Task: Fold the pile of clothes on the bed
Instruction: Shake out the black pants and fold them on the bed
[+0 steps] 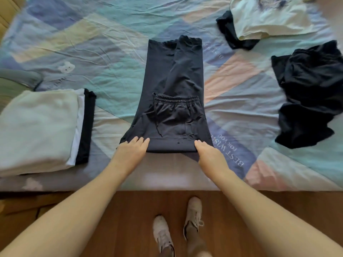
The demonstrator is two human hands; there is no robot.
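Dark grey trousers (178, 75) lie lengthwise on the bed (115, 52), legs pointing away, the waistband folded over onto them. My left hand (132, 150) rests with straight fingers on the near left corner of the fold. My right hand (208, 153) lies on the near right corner, fingers out of sight under or behind the fold edge. A crumpled black garment (308, 97) lies at the right. A cream printed shirt (267, 17) sits on another black piece (229, 32) at the far right.
A stack of folded clothes (42, 130), cream on top with white and black beneath, sits at the near left. A grey-green pillow (13, 80) lies behind it. Below the bed edge are the wooden floor (130, 219) and my shoes (193, 216).
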